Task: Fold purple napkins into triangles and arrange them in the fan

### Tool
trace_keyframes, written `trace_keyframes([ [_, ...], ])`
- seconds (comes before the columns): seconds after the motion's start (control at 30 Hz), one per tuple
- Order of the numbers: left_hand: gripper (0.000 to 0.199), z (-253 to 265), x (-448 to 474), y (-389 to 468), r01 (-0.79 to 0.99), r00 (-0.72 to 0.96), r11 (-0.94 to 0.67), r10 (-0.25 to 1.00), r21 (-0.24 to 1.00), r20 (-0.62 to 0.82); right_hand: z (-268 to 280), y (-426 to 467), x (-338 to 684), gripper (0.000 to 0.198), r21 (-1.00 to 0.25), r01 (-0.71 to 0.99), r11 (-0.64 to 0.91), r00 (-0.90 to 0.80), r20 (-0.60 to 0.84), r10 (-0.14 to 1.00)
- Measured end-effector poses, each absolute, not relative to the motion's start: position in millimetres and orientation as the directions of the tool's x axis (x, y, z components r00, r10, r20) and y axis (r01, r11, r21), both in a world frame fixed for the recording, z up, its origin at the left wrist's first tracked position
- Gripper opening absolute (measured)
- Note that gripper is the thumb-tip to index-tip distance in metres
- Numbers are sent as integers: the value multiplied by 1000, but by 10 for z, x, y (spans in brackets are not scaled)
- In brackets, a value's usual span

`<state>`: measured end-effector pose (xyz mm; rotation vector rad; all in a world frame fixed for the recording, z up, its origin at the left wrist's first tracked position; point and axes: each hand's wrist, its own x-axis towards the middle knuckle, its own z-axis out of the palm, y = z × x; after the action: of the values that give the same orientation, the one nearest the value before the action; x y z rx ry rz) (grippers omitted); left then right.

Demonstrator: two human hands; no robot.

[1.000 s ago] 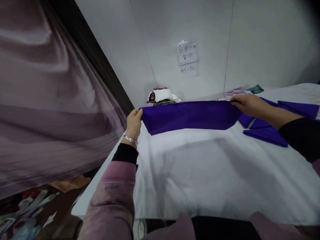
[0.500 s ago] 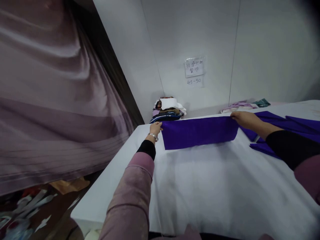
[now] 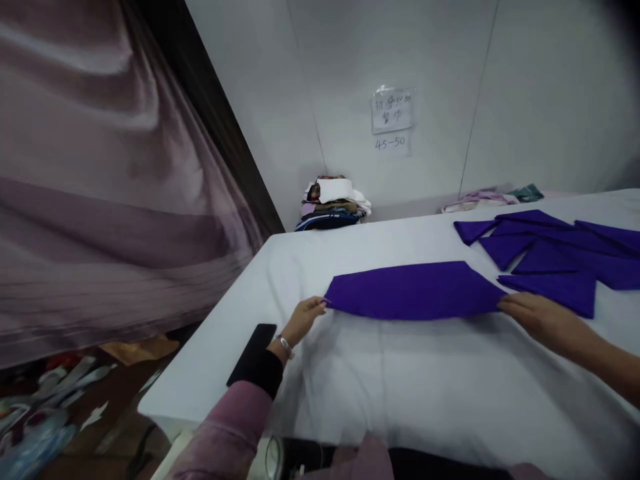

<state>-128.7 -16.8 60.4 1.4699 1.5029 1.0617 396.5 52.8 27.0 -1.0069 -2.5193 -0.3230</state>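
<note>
A folded purple cloth napkin (image 3: 410,291) lies stretched in a long strip low over the white-covered table (image 3: 400,380), its far edge on the cloth. My left hand (image 3: 306,316) pinches its near left corner between thumb and fingers. At the opposite end, my right hand (image 3: 533,312) grips the near right corner. Several purple folded cloths (image 3: 560,250) are spread overlapping on the table, just beyond my right hand. Beside my left wrist lies a flat black object (image 3: 255,347), partly covered by the sleeve.
At the table's back edge stands a stack of folded textiles (image 3: 334,203). More cloths (image 3: 483,199) lie farther right along the wall. Paper signs (image 3: 393,120) hang on the white wall. A pinkish curtain (image 3: 100,200) drapes at left, with clutter (image 3: 50,413) on the floor below.
Both hands have come nearer to me and down, bringing the napkin from hanging upright to lying nearly flat. They now hold its near corners. The black object by my left wrist has come into sight.
</note>
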Motion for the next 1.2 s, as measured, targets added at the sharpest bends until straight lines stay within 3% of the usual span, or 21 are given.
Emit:
trace_keyframes([
  [0.13,19,207,-1235,-469,603,74,-82,996,793,47,-173,123,4004,36,-40,701,712,-648,381,659],
  [0.33,16,156,-1203,-674,709,159,-240,971,663,180,-392,-64,4136,34,-95,735,672,-612,334,717],
  [0.47,21,400,-1240,-584,797,146,-185,983,575,115,-255,19,4149,33,-149,745,650,-621,198,758],
  [0.57,27,539,-1166,-311,886,101,-173,978,431,185,51,128,3839,45,-231,770,595,-600,56,798],
  [0.63,30,531,-1011,-47,914,144,-215,965,345,219,269,211,3381,51,-306,749,587,-602,54,796],
  [0.73,42,375,-686,348,949,213,-238,968,207,136,449,360,2422,60,-445,648,619,-658,82,748],
  [0.9,54,55,-411,686,990,140,-138,989,37,-53,326,657,1040,72,-524,602,603,-676,68,734],
  [1.03,58,-34,-467,728,993,120,-122,981,-5,-152,161,811,678,81,-546,622,561,-655,30,755],
  [1.2,61,-61,-484,738,996,83,-81,992,24,-95,10,939,952,83,-486,666,566,-633,33,773],
])
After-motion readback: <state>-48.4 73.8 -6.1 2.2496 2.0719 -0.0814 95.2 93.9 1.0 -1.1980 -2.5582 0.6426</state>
